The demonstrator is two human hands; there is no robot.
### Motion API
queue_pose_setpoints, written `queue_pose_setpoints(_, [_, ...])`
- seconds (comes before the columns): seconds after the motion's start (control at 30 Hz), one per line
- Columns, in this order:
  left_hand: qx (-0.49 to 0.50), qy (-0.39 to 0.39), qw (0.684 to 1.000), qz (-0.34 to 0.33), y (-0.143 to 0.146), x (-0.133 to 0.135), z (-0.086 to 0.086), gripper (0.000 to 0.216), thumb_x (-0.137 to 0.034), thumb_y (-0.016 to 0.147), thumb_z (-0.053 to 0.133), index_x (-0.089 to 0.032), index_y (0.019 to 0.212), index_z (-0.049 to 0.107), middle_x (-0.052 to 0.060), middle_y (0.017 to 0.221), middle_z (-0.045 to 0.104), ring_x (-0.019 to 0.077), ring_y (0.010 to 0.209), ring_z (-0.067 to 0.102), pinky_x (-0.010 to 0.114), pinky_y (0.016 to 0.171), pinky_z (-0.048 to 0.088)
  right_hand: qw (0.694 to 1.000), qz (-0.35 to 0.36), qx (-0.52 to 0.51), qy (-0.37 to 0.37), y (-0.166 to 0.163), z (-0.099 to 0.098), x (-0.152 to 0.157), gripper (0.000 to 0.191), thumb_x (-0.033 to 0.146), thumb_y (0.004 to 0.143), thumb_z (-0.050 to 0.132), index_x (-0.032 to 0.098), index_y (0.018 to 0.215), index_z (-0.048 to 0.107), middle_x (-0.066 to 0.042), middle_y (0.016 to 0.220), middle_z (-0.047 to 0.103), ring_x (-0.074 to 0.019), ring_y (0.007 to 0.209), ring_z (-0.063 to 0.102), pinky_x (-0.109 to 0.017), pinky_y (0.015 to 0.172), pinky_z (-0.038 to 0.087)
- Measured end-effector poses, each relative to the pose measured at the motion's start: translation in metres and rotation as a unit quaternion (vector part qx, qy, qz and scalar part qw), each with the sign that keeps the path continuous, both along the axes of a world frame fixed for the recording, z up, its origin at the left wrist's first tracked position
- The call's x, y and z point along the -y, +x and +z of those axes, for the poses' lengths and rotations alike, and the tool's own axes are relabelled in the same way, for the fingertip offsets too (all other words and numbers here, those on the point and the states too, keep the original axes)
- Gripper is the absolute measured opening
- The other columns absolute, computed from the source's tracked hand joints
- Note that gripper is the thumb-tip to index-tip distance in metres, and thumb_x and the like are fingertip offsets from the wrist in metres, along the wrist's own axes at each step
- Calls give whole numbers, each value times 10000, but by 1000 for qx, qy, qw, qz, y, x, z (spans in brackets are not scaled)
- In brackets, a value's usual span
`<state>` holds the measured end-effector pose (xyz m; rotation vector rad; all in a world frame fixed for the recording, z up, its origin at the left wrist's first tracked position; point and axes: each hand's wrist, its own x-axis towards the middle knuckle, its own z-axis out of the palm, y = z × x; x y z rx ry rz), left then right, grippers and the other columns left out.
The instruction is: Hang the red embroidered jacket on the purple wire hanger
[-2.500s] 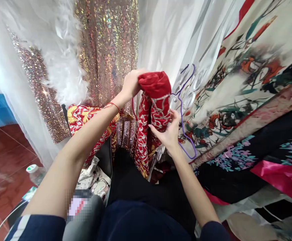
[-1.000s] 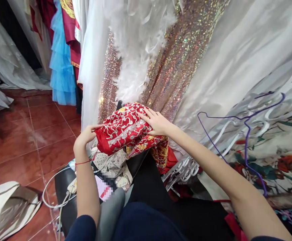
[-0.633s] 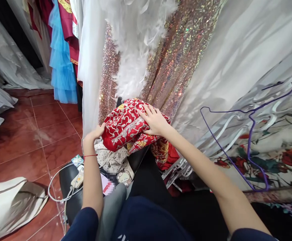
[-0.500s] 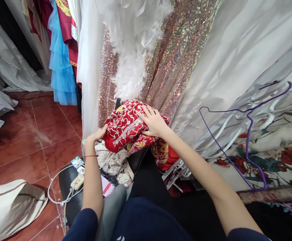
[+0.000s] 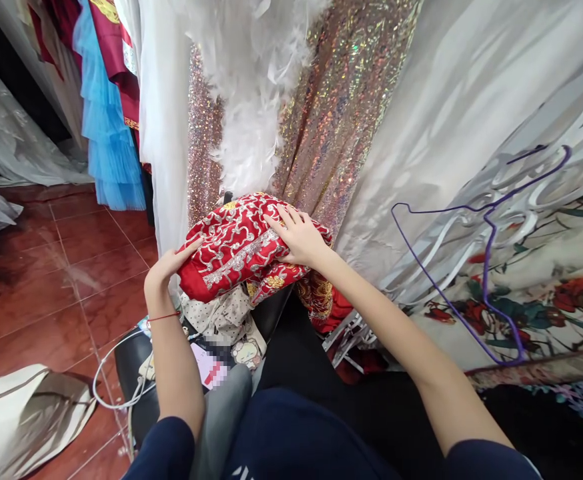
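A red garment [image 5: 231,250] with silver and gold embroidery lies bunched in front of me, over my lap and the black seat edge. My left hand [image 5: 169,265] grips the garment's left end, with finger tips on top and the rest partly hidden by the cloth. Flat on the garment's upper right side rests my right hand [image 5: 299,239], its fingers spread. More gold-patterned red cloth [image 5: 319,300] hangs below my right wrist. Beneath the left end, a cream dotted cloth [image 5: 219,313] is crumpled on the black seat.
White feathers [image 5: 251,133] and pink sequin fabric [image 5: 331,133] hang straight ahead. To the right, a purple hanger [image 5: 489,267] hangs by white scrolled metalwork [image 5: 511,220]. A white cable [image 5: 102,393] loops beside the black seat [image 5: 126,367]. A cream bag [image 5: 26,420] stands on the red tiles [image 5: 31,300].
My left hand and the garment's left end have moved left, spreading the cloth wider. My right hand stays flat on the garment. The view has shifted slightly.
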<state>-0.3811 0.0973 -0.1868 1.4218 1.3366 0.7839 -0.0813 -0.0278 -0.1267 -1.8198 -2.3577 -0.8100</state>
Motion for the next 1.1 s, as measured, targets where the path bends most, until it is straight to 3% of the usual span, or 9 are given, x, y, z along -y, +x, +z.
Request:
queue_pose_setpoints(0.27, [177, 51, 983, -8, -13, 17, 7, 422, -488, 673, 853, -142, 892, 750, 108, 800, 757, 285, 762, 734, 340, 637, 612, 1000, -3, -20, 5, -2, -4, -2, 977, 375, 759, 799, 108, 1573, 328, -283, 1614, 293, -461, 1437, 343, -567, 1131, 297])
queue_pose_setpoints(0.4, [319, 153, 935, -26, -11, 43, 21, 438, -398, 640, 893, -158, 963, 719, 72, 853, 758, 263, 806, 728, 371, 769, 631, 992, 21, -128, 6, 9, -2, -6, 948, 480, 745, 785, 162, 1548, 394, -237, 1599, 349, -420, 1428, 363, -571, 1137, 301])
queue_pose_setpoints(0.53, [438, 257, 860, -46, 26, 79, 58, 356, -309, 758, 805, -168, 1066, 696, 58, 1023, 748, 220, 938, 712, 350, 901, 590, 941, 78, -328, 11, 22, -2, -14, 591, 539, 945, 487, 241, 1455, 514, -127, 1513, 509, -308, 1388, 458, -545, 1133, 344])
queue_pose_setpoints(0.63, [478, 326, 812, -75, 68, 94, 100, 216, -199, 817, 707, -167, 1030, 691, 36, 958, 714, 194, 982, 682, 317, 944, 546, 877, 120, -462, 46, 26, -1, -19, 709, 701, 968, 268, 210, 1385, 565, -117, 1435, 591, -282, 1321, 536, -495, 1118, 400])
queue_pose_setpoints(0.73, [505, 352, 782, -100, 109, 97, 145, 135, -104, 864, 601, -172, 962, 664, 6, 922, 662, 141, 879, 643, 294, 919, 523, 833, 155, -520, 104, 30, 8, -13, 874, 842, 889, 213, 204, 1389, 541, -127, 1417, 600, -281, 1316, 545, -475, 1122, 424])
queue_pose_setpoints(0.83, [508, 329, 783, -146, 148, 107, 179, 196, -23, 898, 508, -190, 865, 605, -14, 869, 614, 121, 883, 636, 296, 962, 513, 808, 175, -527, 199, 40, 20, 14, 846, 836, 870, 347, 235, 1457, 440, -142, 1458, 553, -275, 1348, 525, -490, 1144, 414])
queue_pose_setpoints(0.9, [507, 310, 783, -186, 170, 126, 189, 198, -36, 927, 483, -195, 866, 585, -14, 849, 593, 135, 920, 652, 313, 954, 530, 799, 171, -512, 265, 47, 22, 47, 802, 771, 888, 433, 263, 1502, 349, -144, 1486, 514, -276, 1354, 522, -512, 1130, 433])
queue_pose_setpoints(1.0, [490, 298, 774, -269, 193, 170, 188, 116, -108, 938, 531, -194, 900, 599, -10, 839, 605, 169, 923, 674, 326, 877, 565, 799, 141, -473, 343, 46, 13, 109, 852, 655, 891, 554, 262, 1559, 200, -153, 1508, 456, -282, 1361, 520, -530, 1114, 458])
queue_pose_setpoints(1.1, [467, 293, 758, -349, 207, 215, 176, 46, -177, 908, 591, -208, 911, 626, -30, 856, 624, 147, 859, 672, 301, 834, 561, 773, 95, -438, 449, 34, -2, 162, 850, 564, 867, 638, 230, 1552, 262, -165, 1546, 376, -315, 1452, 411, -547, 1186, 380])
